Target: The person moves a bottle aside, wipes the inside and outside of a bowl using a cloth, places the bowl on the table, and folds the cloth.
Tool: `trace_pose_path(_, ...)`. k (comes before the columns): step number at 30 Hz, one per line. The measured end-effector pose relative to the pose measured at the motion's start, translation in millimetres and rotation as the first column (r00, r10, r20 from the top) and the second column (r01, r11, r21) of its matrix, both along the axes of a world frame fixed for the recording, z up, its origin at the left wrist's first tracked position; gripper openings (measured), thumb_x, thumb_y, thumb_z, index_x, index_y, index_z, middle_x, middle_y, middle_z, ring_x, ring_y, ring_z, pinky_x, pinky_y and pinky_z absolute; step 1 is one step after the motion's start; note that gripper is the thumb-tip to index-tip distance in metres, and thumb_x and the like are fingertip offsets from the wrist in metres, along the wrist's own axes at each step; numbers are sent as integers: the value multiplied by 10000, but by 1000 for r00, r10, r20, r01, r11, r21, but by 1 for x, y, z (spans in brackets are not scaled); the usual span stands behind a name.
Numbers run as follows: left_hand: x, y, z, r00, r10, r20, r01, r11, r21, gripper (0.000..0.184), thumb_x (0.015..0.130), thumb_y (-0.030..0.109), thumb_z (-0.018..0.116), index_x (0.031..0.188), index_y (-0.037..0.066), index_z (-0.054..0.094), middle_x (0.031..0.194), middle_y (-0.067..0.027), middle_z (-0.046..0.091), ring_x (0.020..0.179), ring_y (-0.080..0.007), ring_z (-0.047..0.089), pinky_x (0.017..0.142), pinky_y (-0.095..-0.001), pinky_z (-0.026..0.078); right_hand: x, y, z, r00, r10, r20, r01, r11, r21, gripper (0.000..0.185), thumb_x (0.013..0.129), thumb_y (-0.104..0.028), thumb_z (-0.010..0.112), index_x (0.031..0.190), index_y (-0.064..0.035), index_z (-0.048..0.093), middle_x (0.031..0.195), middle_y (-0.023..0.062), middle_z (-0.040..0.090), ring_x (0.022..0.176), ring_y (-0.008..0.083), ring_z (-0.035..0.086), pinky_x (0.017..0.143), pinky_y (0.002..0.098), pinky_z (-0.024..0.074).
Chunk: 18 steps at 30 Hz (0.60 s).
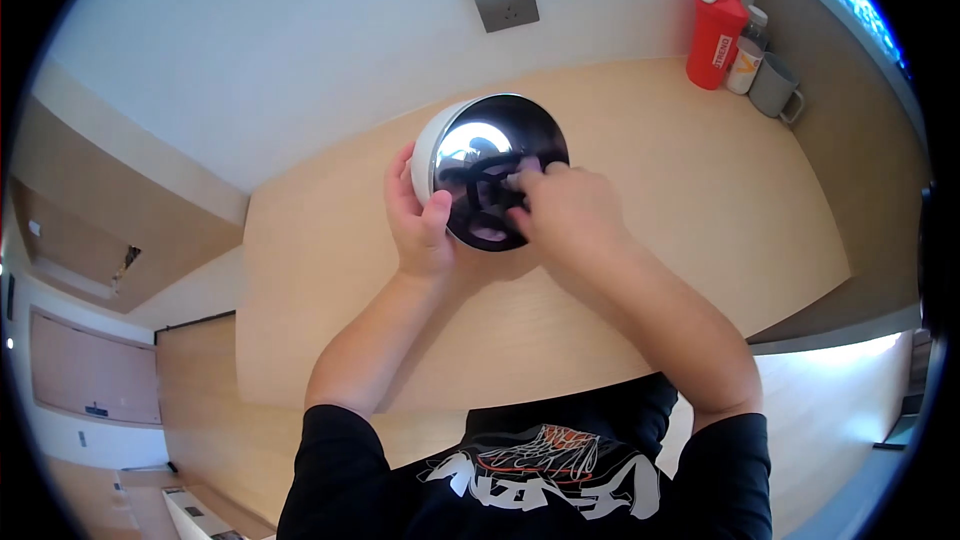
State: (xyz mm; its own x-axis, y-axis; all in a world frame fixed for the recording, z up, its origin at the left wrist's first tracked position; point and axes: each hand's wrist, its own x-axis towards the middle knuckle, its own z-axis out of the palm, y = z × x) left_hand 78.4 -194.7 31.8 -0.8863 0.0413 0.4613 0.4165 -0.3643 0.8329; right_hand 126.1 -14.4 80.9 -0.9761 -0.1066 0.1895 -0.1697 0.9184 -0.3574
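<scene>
A round object with a white side wall and a dark, glossy, mirror-like face [510,130] is tilted toward me above the table. Whether that face curves inward like a bowl or is a flat panel, I cannot tell. My left hand [420,225] grips its left side, thumb over the front rim and fingers behind the white wall. Against the right part of the face is my right hand [575,205], its fingers curled and the tips close to the surface. Anything small between those fingertips is hard to separate from the reflections. Dark and pinkish reflections show in the face.
The light wooden table [690,180] extends beneath both arms to the wall. At its back right corner stand a red shaker bottle [715,35], a small labelled bottle [747,55] and a grey mug [774,87]. A grey socket plate [505,3] is on the wall.
</scene>
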Motion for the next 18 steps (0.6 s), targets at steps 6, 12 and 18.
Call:
trace_pose_path(6,0,3,6,992,-99,78,99,995,-7,811,874,268,691,1526,-19,303,1422,-135,508,1300,-224,507,1101,-363,412,-29,8,45,995,10,-102,3,992,128,226,869,-113,653,1090,-89,615,1070,143,661,934,358,698,709,431,576)
trace_pose_path(12,-9,-6,-4,981,-138,139,122,986,113,680,939,181,627,1517,-28,334,1372,-120,543,1226,-178,533,1061,-315,428,-38,-34,10,808,350,-473,-482,855,-192,151,805,-1,633,949,-44,621,1021,154,603,885,373,639,719,446,520)
trace_pose_path(18,-7,-7,2,946,-235,224,154,932,327,673,927,220,660,1489,-25,384,1329,-144,576,1183,-211,569,1022,-334,461,-5,-7,17,803,596,-12,-579,776,-251,179,921,-174,585,1037,-77,681,1229,120,621,1142,357,523,976,434,430)
